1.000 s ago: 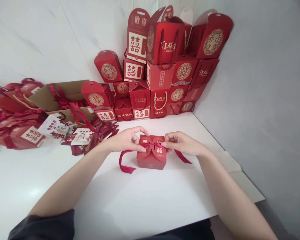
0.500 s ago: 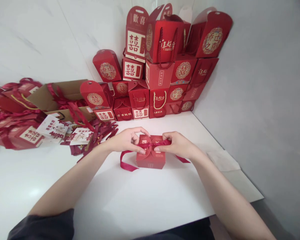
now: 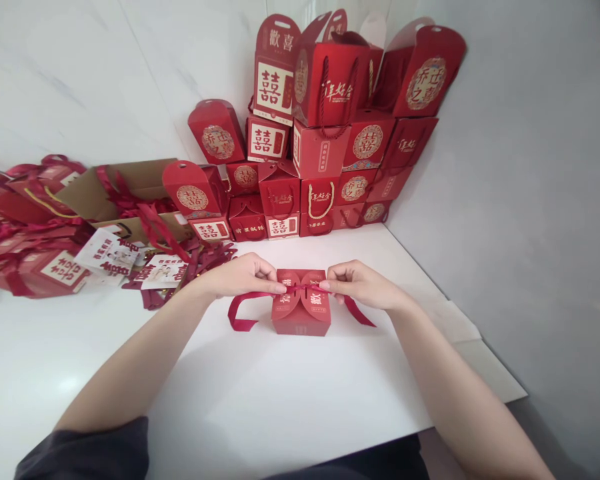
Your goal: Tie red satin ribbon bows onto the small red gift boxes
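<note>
A small red gift box (image 3: 300, 322) with curved, interlocking top flaps stands on the white table in front of me. A dark red ribbon (image 3: 241, 325) crosses its top and is drawn tight at the middle, where there seems to be a knot. My left hand (image 3: 250, 275) pinches the ribbon on the left side of the box top. On the right side, my right hand (image 3: 353, 283) pinches the ribbon's other part. One loose tail hangs left of the box and lies on the table; the other slants down to the right.
Red gift boxes (image 3: 323, 150) are stacked against the back wall. Left of them sits an open cardboard box (image 3: 80, 190) of ribbons, with printed cards (image 3: 111, 253) and more ribbon-tied boxes (image 3: 45, 270) nearby. White sheets (image 3: 450, 320) lie near the table's right edge.
Both hands have moved slightly apart, pulling the ribbon tighter across the box top. More of the printed flaps shows between them, and the left tail has shifted left and up.
</note>
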{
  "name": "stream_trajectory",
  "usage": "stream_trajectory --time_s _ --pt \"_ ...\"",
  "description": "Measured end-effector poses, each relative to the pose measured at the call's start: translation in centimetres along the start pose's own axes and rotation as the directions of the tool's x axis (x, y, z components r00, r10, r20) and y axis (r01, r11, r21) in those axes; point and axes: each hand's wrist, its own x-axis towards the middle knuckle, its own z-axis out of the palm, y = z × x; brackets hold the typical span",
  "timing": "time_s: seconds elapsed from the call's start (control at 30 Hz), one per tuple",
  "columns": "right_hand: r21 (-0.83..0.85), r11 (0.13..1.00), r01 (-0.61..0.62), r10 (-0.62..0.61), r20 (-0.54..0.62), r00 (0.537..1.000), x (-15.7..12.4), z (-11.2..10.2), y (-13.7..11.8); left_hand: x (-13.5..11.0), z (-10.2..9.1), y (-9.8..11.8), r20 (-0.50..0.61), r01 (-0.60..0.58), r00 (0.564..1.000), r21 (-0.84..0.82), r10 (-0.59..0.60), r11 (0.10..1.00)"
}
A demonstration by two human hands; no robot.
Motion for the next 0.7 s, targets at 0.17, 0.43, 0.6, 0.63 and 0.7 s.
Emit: stream_trajectory --time_s 0.17,0.43,0.6,0.63,0.7 --pt "0.051 0.999 -0.014 0.011 0.051 0.999 0.0 -0.2 0.0 0.4 -0.3 -0.8 0.067 -0.001 0.998 -0.07 0.006 0.998" --pt "0.116 0.993 -0.01 0.003 0.062 0.998 0.1 0.0 0.0 1.1 0.2 -2.0 0.166 0.004 0.985 -0.258 0.04 0.966" --pt "0.126 0.992 -0.021 0.028 -0.051 0.998 0.4 0.9 0.0 1.4 0.6 -2.3 0.186 0.023 0.981 -0.37 0.05 0.929" --pt "0.101 0.995 -0.027 0.038 -0.1 0.994 0.4 1.2 -0.1 1.4 0.7 -2.3 0.19 0.02 0.98 -0.381 0.058 0.925" --pt "0.026 0.998 -0.053 0.057 -0.195 0.979 0.4 1.7 -0.2 1.3 0.8 -2.1 0.192 0.012 0.979 -0.389 0.069 0.921"
